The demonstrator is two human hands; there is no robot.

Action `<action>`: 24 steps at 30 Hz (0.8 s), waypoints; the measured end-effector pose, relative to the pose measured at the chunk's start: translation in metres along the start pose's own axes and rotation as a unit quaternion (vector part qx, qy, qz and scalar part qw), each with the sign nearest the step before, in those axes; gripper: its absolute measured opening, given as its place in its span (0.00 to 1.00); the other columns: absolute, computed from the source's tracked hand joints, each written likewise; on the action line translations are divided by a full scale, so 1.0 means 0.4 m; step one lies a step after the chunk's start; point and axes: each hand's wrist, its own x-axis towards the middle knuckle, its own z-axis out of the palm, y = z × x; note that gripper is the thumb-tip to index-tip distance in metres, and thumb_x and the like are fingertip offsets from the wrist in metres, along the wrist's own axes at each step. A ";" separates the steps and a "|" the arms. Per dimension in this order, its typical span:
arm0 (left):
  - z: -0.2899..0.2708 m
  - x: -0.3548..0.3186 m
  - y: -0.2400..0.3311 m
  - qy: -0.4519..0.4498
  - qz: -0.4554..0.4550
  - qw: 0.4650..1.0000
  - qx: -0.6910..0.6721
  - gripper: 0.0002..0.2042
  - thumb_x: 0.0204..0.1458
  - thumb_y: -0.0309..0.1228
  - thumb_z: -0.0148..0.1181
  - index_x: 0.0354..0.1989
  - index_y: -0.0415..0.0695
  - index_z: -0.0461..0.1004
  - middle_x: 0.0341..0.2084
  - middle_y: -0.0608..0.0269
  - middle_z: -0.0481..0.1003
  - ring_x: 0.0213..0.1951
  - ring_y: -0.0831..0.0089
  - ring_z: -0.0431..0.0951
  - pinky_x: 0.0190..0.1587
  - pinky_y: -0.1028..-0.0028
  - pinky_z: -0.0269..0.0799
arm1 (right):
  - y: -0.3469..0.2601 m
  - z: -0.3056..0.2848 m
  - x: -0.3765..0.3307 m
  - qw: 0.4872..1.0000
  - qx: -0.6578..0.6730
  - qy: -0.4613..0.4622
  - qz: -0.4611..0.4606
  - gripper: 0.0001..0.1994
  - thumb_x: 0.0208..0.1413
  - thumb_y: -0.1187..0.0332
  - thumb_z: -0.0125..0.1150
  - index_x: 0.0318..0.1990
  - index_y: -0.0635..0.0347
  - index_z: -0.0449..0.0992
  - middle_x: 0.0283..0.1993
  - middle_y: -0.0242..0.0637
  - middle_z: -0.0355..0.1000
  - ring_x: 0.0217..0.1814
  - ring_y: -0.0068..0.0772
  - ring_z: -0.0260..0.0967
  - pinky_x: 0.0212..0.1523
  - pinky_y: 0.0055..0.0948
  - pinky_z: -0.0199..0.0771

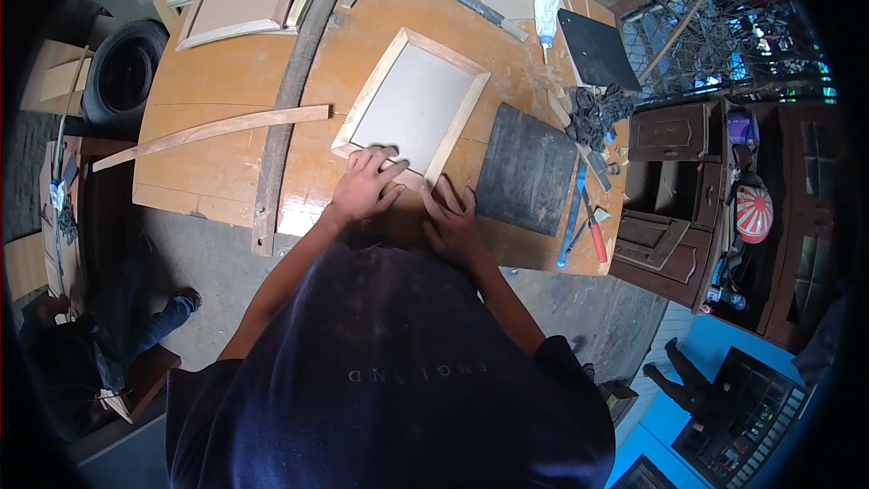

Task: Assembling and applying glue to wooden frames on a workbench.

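A light wooden frame with a grey panel lies at a slant on the orange-brown tabletop in front of me. My left hand rests on its near left part, fingers lightly bent and spaced, fingertips over the near rail and the panel's edge. At the near right corner, my right hand touches the frame with its fingers spread. Neither hand is closed around anything. My left fingers hide part of the near rail. Right of the frame lies a flat dark sheet.
A long dark bar crosses the table, and a curved wooden strip lies across it. More panelled frames stand far left. At right are a red-handled tool, a blue strip and a white bottle. A person's leg shows at left.
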 end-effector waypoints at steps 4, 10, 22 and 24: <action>-0.006 -0.003 0.004 -0.002 0.000 1.000 -0.001 0.21 0.56 0.43 0.61 0.57 0.51 0.74 0.56 0.58 0.68 0.59 0.59 0.65 0.59 0.60 0.59 | 0.007 -0.005 -0.017 0.999 0.033 0.007 0.013 0.31 0.61 0.63 0.54 0.71 0.58 0.58 0.70 0.38 0.64 0.81 0.46 0.42 0.71 0.67 0.35; -0.008 0.009 0.004 -0.010 -0.001 1.000 0.000 0.21 0.56 0.43 0.61 0.57 0.52 0.74 0.56 0.58 0.68 0.59 0.60 0.66 0.60 0.59 0.59 | 0.006 0.030 0.021 0.997 0.014 0.046 0.057 0.29 0.64 0.62 0.49 0.71 0.59 0.59 0.73 0.37 0.62 0.82 0.43 0.41 0.69 0.70 0.33; -0.004 0.015 0.005 -0.002 0.007 1.000 0.008 0.21 0.56 0.43 0.62 0.57 0.52 0.74 0.56 0.59 0.69 0.59 0.60 0.66 0.59 0.59 0.59 | -0.002 0.023 0.029 0.998 0.007 0.024 0.064 0.24 0.67 0.62 0.45 0.68 0.56 0.66 0.76 0.39 0.55 0.82 0.41 0.39 0.72 0.63 0.28; 0.002 0.013 -0.002 -0.003 0.007 1.000 0.009 0.21 0.56 0.43 0.62 0.57 0.52 0.74 0.56 0.59 0.69 0.59 0.59 0.66 0.60 0.59 0.59 | -0.009 0.024 0.014 0.999 0.008 0.003 0.052 0.24 0.67 0.62 0.45 0.68 0.56 0.67 0.76 0.40 0.55 0.82 0.40 0.39 0.72 0.63 0.29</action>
